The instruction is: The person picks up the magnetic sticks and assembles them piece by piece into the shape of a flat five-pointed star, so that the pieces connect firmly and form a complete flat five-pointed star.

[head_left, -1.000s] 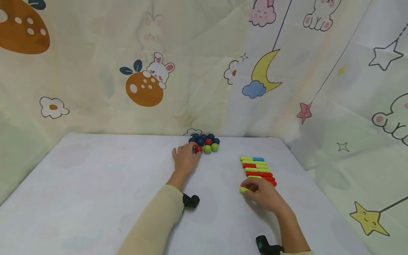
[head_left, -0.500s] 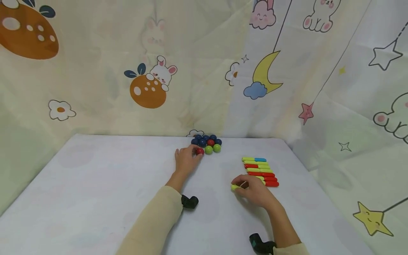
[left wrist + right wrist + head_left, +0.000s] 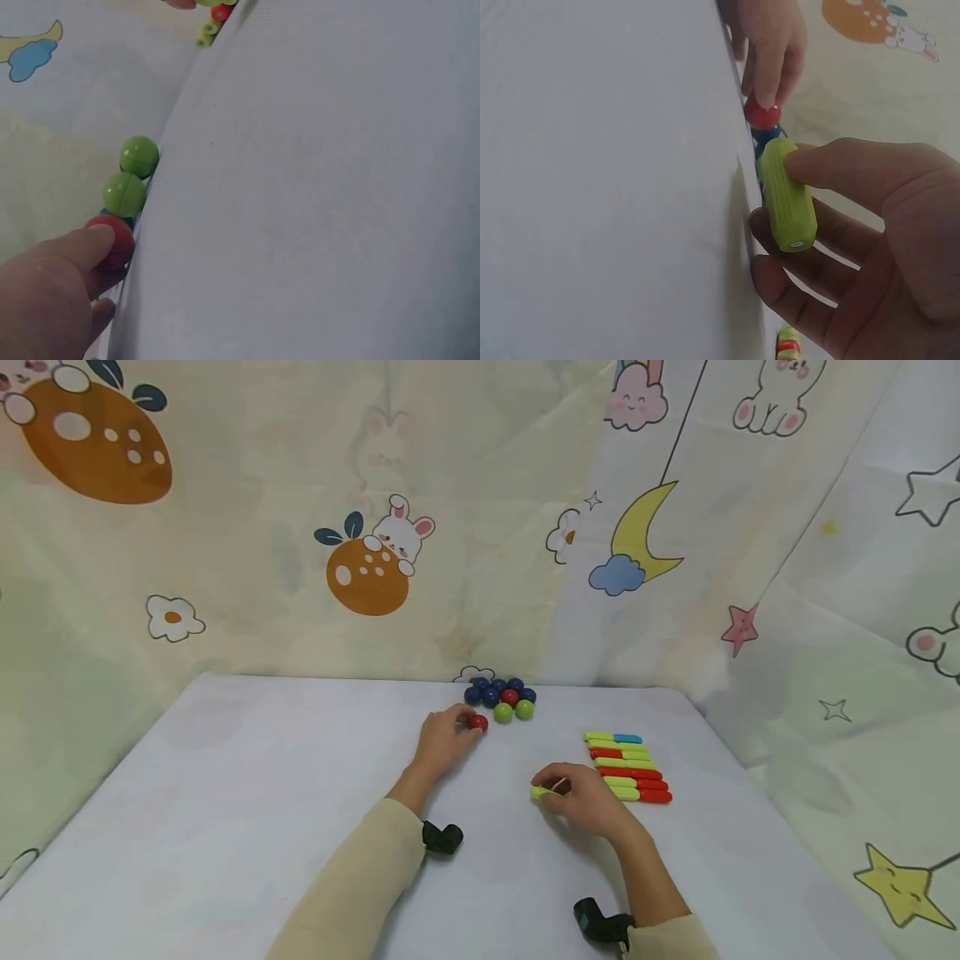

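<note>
Red ball [image 3: 480, 723] drawn nearer, lime stick [image 3: 789, 201] leftward

The red ball [image 3: 479, 723] looks glossy, the stick [image 3: 790, 206] ridged.

Both sleeves [image 3: 356, 881] are plain cream, and an angular black device [image 3: 444, 839] sits at each wrist.
</note>
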Available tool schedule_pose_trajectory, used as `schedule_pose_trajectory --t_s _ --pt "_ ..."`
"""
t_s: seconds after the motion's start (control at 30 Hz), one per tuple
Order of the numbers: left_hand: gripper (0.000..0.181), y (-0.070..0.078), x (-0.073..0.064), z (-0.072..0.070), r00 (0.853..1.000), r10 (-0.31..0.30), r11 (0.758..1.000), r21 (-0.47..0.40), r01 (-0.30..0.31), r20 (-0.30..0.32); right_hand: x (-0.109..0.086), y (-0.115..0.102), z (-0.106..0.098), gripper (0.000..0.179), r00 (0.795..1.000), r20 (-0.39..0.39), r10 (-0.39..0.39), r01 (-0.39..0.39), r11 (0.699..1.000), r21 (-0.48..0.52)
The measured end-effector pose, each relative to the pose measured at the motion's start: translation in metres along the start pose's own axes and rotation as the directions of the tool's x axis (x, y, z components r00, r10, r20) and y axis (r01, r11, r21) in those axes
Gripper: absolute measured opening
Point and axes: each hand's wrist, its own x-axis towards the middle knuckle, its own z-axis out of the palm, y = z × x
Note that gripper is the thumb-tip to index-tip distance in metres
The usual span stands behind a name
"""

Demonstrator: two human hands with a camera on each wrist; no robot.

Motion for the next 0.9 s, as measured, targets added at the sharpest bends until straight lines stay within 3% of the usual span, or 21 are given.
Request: schedule_pose_trajectory --t_s 0.33,0.6,0.9 --pt "0.03 -0.007 -0.009 -0.011 0.997 0.011 0.996 -0.087 -0.005 0.072 0.007 -0.009 0.009 0.018 0.999 0.026 -0.035 0.035 0.999 -0.003" --pt "0.029 -0.012 -0.02 -0.018 0.993 0.038 0.996 -0.083 -0.029 0.109 0.013 -0.015 0.013 0.018 0.999 0.035 -0.019 0.018 1.0 0.009" --pt "0.025 -0.014 -0.038 -0.033 0.986 0.001 0.997 -0.073 0.011 0.169 0.019 -0.018 0.02 0.02 0.999 0.022 -0.04 0.04 0.999 0.02"
